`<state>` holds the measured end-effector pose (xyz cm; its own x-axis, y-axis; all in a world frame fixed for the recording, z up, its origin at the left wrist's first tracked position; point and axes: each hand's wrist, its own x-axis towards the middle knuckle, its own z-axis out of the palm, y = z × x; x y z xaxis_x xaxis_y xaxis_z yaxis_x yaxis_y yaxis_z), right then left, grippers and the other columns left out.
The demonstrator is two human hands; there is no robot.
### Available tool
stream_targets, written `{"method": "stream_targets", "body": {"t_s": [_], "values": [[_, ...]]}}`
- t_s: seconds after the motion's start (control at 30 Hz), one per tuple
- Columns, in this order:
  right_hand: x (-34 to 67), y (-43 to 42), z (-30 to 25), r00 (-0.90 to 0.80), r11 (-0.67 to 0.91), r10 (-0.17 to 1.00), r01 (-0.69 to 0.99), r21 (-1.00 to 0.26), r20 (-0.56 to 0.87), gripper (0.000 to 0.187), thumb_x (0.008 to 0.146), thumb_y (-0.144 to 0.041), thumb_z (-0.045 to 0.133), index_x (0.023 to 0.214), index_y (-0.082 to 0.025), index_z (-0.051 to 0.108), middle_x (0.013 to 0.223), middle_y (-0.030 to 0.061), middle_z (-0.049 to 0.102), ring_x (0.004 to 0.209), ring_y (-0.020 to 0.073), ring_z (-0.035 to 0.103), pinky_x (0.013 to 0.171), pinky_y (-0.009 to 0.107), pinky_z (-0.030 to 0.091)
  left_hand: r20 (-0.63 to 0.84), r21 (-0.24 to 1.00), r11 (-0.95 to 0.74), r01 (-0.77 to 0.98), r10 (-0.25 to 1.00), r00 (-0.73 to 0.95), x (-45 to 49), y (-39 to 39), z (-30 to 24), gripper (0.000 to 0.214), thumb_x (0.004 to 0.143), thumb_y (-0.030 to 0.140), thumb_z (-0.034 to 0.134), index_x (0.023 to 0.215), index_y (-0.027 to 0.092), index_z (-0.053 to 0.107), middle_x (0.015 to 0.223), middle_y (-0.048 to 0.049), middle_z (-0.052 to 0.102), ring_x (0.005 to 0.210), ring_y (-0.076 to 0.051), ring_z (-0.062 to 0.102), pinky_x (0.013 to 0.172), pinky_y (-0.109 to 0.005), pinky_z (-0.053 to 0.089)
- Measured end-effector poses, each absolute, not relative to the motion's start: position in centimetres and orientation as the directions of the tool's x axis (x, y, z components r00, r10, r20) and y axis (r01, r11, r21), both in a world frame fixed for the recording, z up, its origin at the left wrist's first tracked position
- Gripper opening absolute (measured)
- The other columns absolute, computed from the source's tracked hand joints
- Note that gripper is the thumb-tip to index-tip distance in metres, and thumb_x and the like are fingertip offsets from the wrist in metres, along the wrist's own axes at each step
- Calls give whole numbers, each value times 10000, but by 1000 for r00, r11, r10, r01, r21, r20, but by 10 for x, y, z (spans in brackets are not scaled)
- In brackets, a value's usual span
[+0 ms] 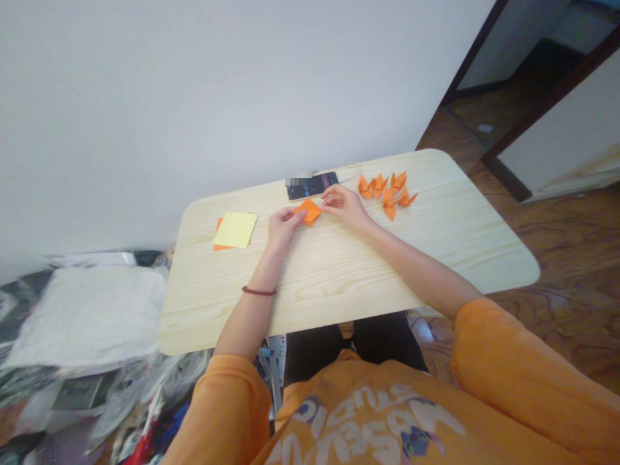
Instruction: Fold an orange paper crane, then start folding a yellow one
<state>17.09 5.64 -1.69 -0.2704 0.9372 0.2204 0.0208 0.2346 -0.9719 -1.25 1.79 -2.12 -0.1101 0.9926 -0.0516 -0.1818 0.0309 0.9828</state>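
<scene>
Left hand (285,227) pinches the folded orange paper (311,212) by its left side, just on the near side of the phone (310,188), one corner pointing toward the right hand (345,205), whose fingertips sit at that corner, contact unclear.

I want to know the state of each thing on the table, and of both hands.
Left hand: pinching the folded paper.
Right hand: fingers bent at the paper's corner, contact unclear.
Folded paper: orange, diamond-shaped.
Phone: flat, screen lit.
Cable: loosely curved by the phone.
Yellow sheet: flat, unfolded, on top.
Lower orange paper: mostly covered.
Five paper birds: folded, grouped together.
</scene>
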Motion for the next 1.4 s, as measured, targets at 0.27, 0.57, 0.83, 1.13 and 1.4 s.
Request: {"method": "stream_targets", "body": {"t_s": [0.27, 0.57, 0.83, 1.13, 1.4], "values": [[172, 56, -12, -318, 323, 907, 108, -940, 276, 213, 695, -299, 704, 811, -205, 552, 737, -16, 627, 724, 145, 618, 736, 302, 505, -98, 970, 70, -231, 989, -112, -12, 18, -20, 341, 522, 330, 858, 755, 143, 695, 788, -38, 722, 752, -154, 675, 787, -319, 551], [170, 54, -13, -248, 257, 934, -36, -966, 258, 298, 683, -370, 741, 885, -196, 607, 854, 27, 674, 826, 164, 654, 832, 335, 527, -162, 918, 124, -378, 984, -70, -15, 20, -17, 181, 645, 225, 797, 778, 157, 696, 927, -52, 741, 938, -166, 688, 916, -303, 545], [165, 47, -14, -234, 216, 945, -72, -974, 227, 364, 606, -427, 805, 820, -178, 648, 802, 39, 696, 771, 173, 664, 803, 355, 555, -125, 916, 121, -383, 992, 13, -7, 19, -16, 195, 663, 195, 780, 834, 171, 691, 950, -54, 740, 961, -173, 688, 929, -314, 537], [165, 45, -14, -150, 337, 931, 2, -941, 333, 292, 645, -442, 784, 747, -173, 735, 776, 51, 728, 738, 183, 669, 746, 336, 546, 73, 992, -81, -101, 994, -82, 0, 10, -10, 311, 615, 410, 815, 793, 182, 700, 858, -39, 732, 781, -182, 683, 741, -343, 560], [166, 35, -4, -178, 469, 877, 112, -876, 447, 199, 719, -377, 741, 730, -179, 754, 733, 55, 729, 670, 165, 654, 682, 309, 530, 405, 898, -367, 242, 905, -131, -6, 12, -12, 149, 720, 355, 760, 772, 217, 737, 1038, -75, 676, 1009, -202, 628, 783, -333, 536]]}}
